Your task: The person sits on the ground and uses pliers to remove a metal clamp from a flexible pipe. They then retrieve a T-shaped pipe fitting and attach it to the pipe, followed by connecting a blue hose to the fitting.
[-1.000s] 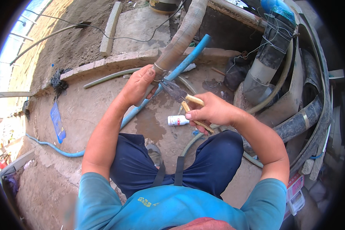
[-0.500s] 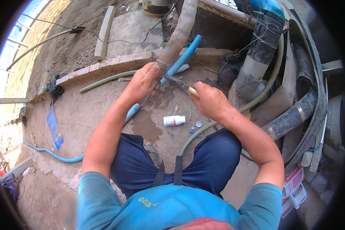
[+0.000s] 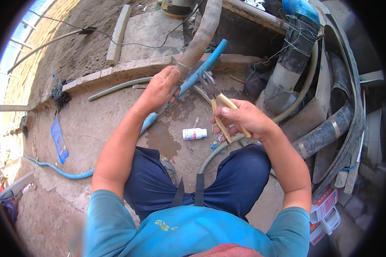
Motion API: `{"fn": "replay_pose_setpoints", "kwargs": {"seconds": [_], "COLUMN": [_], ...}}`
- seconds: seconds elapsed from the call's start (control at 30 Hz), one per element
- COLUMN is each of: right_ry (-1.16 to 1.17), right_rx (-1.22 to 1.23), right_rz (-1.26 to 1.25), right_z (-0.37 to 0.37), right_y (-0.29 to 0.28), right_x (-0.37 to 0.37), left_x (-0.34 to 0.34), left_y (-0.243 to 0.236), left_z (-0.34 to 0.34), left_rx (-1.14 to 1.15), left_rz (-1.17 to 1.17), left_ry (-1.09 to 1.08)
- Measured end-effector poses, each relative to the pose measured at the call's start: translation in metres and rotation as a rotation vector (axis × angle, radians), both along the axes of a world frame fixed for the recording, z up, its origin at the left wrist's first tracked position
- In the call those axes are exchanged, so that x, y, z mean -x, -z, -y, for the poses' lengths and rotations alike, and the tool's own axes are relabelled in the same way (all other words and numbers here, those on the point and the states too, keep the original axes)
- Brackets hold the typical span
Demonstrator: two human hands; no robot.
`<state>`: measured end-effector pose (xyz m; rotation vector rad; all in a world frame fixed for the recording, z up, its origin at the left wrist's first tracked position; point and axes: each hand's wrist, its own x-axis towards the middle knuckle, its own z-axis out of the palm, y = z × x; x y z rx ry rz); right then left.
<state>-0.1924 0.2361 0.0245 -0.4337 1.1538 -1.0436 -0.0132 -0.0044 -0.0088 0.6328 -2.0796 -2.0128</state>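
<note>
My left hand (image 3: 161, 88) grips the lower end of a thick tan hose (image 3: 200, 36) where a metal clamp rings it. A blue pipe (image 3: 197, 73) runs under the hose end and slants down toward my knees. Pliers (image 3: 216, 105) with yellow handles sit in my right hand (image 3: 242, 120), jaws pointing up toward the hose end and a short way from it. On the wet concrete between my hands and my knees lies a small white bottle (image 3: 194, 134).
A low brick curb (image 3: 116, 70) crosses behind the hose. Large black and grey pipes (image 3: 326, 132) and a blue-capped pipe (image 3: 302, 13) crowd the right. A thin blue hose (image 3: 60, 170) and a blue packet (image 3: 58, 139) lie at left. Small cartons (image 3: 326, 210) sit lower right.
My right hand has drawn the pliers back from the hose end and turned their jaws upward. My left hand keeps its hold on the hose.
</note>
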Motion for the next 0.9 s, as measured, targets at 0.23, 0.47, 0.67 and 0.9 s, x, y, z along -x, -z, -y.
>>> {"fn": "replay_pose_setpoints", "kwargs": {"seconds": [0.23, 0.47, 0.67, 0.9], "right_ry": [0.008, 0.059, 0.103, 0.148], "right_rx": [0.168, 0.230, 0.243, 0.334], "right_rz": [0.509, 0.912, 1.225, 1.308], "right_z": [-0.002, 0.003, 0.004, 0.007], "right_y": [0.010, 0.010, 0.004, 0.009], "right_x": [-0.004, -0.019, -0.034, -0.050], "left_x": [0.005, 0.006, 0.005, 0.006], "left_y": [-0.002, 0.006, 0.002, -0.002], "left_z": [-0.007, -0.011, -0.016, -0.018], "left_rx": [0.003, 0.026, -0.007, -0.003], "left_rz": [-0.025, -0.099, -0.127, -0.151], "left_ry": [-0.027, -0.039, -0.054, -0.081]}}
